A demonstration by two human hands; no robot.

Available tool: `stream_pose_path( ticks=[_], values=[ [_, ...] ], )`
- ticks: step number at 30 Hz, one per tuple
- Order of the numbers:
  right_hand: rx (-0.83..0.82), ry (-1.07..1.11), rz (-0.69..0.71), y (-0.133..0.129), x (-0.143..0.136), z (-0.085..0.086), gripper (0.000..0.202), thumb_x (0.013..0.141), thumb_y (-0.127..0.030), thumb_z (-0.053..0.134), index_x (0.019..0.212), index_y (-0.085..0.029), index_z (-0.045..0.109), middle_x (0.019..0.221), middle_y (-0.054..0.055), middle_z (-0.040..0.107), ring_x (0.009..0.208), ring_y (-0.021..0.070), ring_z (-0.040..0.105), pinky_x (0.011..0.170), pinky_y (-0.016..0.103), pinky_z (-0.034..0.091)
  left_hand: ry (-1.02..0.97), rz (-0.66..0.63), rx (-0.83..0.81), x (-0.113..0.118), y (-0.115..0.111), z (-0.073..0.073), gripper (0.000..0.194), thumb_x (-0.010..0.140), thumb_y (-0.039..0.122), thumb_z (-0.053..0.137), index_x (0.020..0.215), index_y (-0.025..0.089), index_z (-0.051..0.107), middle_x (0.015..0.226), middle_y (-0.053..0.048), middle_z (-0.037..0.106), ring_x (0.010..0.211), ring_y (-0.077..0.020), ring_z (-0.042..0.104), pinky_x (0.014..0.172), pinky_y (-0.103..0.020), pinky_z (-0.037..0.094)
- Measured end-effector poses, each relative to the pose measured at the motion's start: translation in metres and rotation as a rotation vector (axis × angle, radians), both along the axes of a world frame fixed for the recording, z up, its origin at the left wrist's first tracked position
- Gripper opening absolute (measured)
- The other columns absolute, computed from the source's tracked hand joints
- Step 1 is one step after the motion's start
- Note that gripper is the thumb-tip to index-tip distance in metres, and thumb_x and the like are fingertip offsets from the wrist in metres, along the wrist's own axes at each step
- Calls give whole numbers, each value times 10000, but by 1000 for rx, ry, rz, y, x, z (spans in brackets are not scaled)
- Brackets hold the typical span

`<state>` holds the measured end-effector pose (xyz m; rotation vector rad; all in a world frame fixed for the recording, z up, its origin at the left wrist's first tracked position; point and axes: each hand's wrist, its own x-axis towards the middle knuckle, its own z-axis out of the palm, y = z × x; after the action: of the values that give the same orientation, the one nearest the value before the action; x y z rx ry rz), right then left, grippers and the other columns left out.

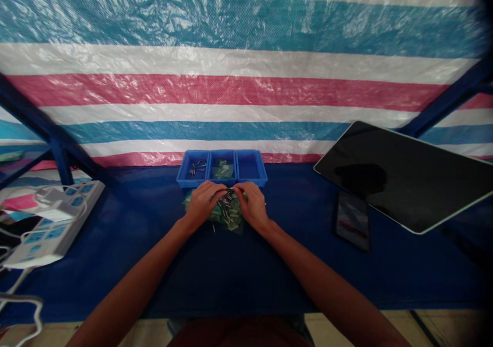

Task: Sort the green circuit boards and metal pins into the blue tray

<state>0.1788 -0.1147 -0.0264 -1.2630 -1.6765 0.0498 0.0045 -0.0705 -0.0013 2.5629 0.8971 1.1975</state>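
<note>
My left hand (205,199) and my right hand (252,203) meet just in front of a row of three joined blue bins (222,183). Thumbs and forefingers of both are pinched together around a small metal piece (230,188), too small to name exactly. Beneath and between the hands lies a pile of small greenish clear plastic bags (234,226) with dark metal pins or screws (226,214) on top. One loose pin (213,227) lies at the pile's front left. Similar metal pieces (197,168) are in the left bin, and greenish bags (223,169) in the middle one.
A dark flat panel with a pale edge (416,177) lies at the right, a phone (352,221) against its near side. At the left is a white power strip (57,229) with plugs and cables. A striped plastic sheet (246,90) hangs behind the blue table (239,280).
</note>
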Motion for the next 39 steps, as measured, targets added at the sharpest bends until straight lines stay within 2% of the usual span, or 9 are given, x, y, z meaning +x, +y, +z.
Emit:
stream_pose_path(
  ticks=[8, 16, 29, 35, 39],
  values=[
    [-1, 6, 9, -1, 0, 1, 201, 936, -305, 464, 1024, -208, 616, 873, 53, 653, 858, 194, 581, 800, 342, 438, 63, 27, 57, -6, 0, -4, 189, 939, 273, 469, 906, 177, 628, 874, -54, 669, 832, -162, 587, 825, -320, 472],
    [35, -25, 83, -4, -1, 5, 168, 926, -299, 490, 951, -208, 629, 859, 44, 665, 820, 182, 578, 780, 342, 434, 58, 83, 111, -6, -4, -6, 191, 938, 265, 467, 904, 165, 626, 819, -54, 662, 774, -163, 577, 772, -314, 459],
    [43, -22, 75, -3, -1, 4, 203, 946, -294, 458, 886, -200, 628, 842, 48, 664, 806, 180, 565, 762, 342, 413, -22, 39, 182, -6, -3, -10, 136, 909, 223, 530, 955, 170, 647, 858, -51, 680, 791, -155, 601, 779, -301, 478],
    [47, 26, 66, -5, -2, 6, 189, 934, -307, 476, 988, -198, 621, 855, 53, 654, 810, 181, 575, 765, 333, 431, -40, 36, 171, -6, -3, -7, 152, 918, 226, 510, 921, 164, 649, 837, -53, 676, 781, -149, 603, 773, -292, 482],
    [65, 16, 74, -4, -1, 4, 176, 932, -296, 478, 972, -197, 618, 838, 52, 650, 788, 181, 570, 748, 330, 434, -50, 37, 168, -7, -3, -9, 154, 919, 234, 508, 902, 162, 644, 824, -55, 672, 772, -147, 598, 772, -289, 480]
  ],
)
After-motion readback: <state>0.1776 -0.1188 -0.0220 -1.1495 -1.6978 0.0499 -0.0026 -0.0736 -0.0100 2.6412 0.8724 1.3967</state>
